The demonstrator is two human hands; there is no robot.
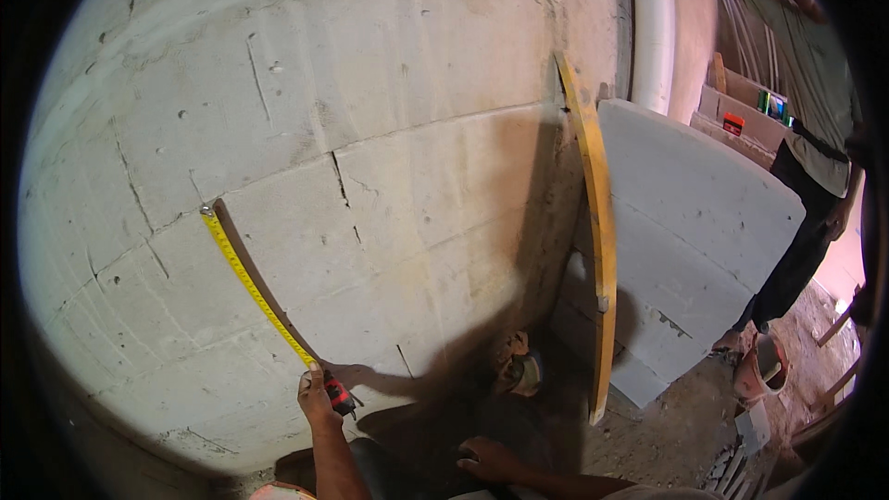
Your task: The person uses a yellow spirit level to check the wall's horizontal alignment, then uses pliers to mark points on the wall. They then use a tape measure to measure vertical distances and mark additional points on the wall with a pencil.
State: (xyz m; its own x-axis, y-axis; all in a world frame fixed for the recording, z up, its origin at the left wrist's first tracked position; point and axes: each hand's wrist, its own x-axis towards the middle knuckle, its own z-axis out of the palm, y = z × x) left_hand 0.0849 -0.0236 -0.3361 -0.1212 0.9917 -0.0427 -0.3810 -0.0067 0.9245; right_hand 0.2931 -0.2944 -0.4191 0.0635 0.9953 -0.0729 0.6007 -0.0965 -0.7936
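Observation:
My left hand (316, 396) is closed around a red and black tape measure (341, 397), low against the wall. Its yellow blade (248, 280) is drawn out and slants up and left along the pale block wall (407, 194). The metal end hook (206, 210) sits at a joint line between the blocks. Close to my legs, in shadow, my right hand (487, 459) has its fingers curled. A small dark shape shows at those fingers, too dim to name.
A long yellow level or straightedge (597, 241) leans upright in the corner. Beside it stands a partition of grey blocks (685, 213). Another person (810, 83) stands behind that partition, near a reddish bucket (763, 368). A white pipe (652, 28) runs up the corner.

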